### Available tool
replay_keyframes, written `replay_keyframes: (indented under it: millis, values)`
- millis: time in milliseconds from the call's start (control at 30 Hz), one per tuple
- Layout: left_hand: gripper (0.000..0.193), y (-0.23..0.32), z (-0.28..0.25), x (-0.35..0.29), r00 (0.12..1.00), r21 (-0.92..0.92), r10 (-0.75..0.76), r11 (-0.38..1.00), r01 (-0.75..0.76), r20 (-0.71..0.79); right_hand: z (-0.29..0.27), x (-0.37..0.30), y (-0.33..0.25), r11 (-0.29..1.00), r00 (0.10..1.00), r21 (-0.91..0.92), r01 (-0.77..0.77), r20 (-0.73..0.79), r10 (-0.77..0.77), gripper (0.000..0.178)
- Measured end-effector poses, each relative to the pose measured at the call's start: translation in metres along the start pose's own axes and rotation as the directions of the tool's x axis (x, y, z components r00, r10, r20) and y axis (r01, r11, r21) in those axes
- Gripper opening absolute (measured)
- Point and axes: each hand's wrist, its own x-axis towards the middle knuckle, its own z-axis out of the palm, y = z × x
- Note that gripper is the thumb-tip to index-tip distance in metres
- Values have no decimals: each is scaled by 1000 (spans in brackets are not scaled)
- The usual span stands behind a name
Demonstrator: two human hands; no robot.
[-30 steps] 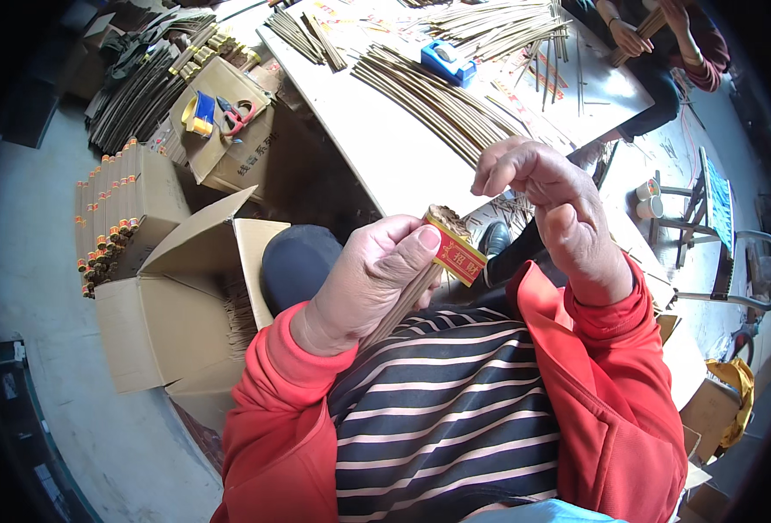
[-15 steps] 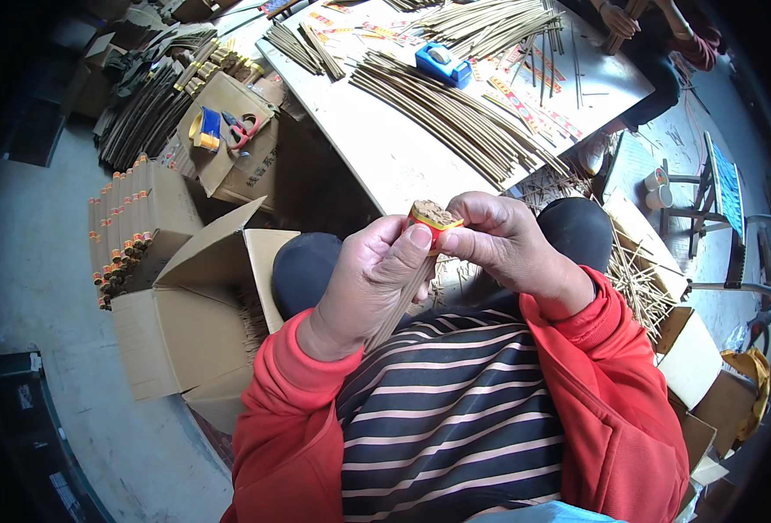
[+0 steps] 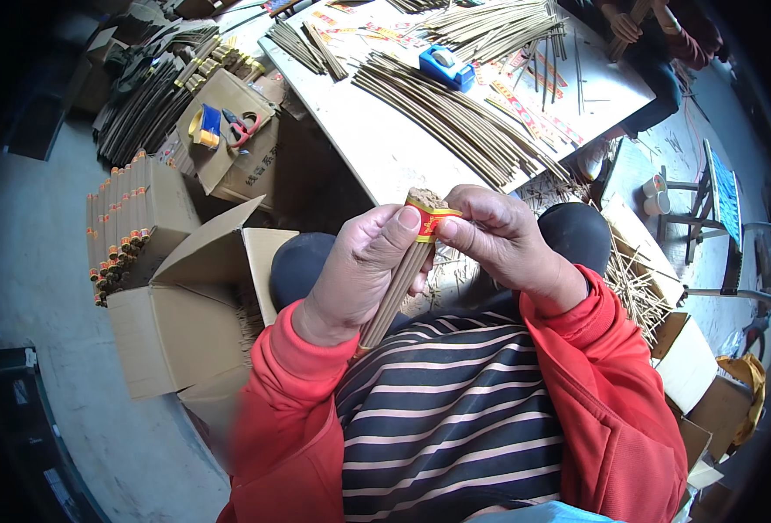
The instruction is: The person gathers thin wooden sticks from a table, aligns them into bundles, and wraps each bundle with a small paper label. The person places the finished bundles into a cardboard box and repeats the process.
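My left hand is closed around a bundle of brown incense sticks that slants up from my lap. Near the bundle's top end a red and yellow paper band goes around the sticks. With its thumb and fingers my right hand pinches the right side of this band. The left thumb presses on the band from the other side. Another reddish band shows at the lower end, close to my striped shirt. The far side of the bundle is hidden.
Ahead, a white table bears loose incense sticks, paper labels and a blue tape dispenser. Open cartons stand at left; banded bundles are stacked beyond. Scissors lie on a box. A co-worker's hands hold sticks.
The bundle has turned and tilted slightly, so more of the band's printed face and more stick length show. Both hands stay on it.
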Motion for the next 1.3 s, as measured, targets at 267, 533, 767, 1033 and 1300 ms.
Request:
replay_keyframes:
  millis: [267,533,767,1033,1300]
  values:
    - [42,2,-4,1,998,-23,-31,999,32,61,1,1,-1,993,1000,120,-11,-5,12,19]
    - [44,2,-5,1,991,-56,-76,995,83,112,-7,4,4,997,998,-37,-61,-31,60,23]
    - [45,-6,-14,6,935,-223,-107,956,190,339,-11,13,-7,997,1000,-72,15,-7,-16,41]
    - [46,-6,-9,12,931,-193,-39,974,116,364,-18,14,2,972,983,-155,178,61,-171,40]
    - [44,5,-3,3,986,210,-21,978,-15,166,-21,15,-1,942,983,-283,183,72,-169,40]
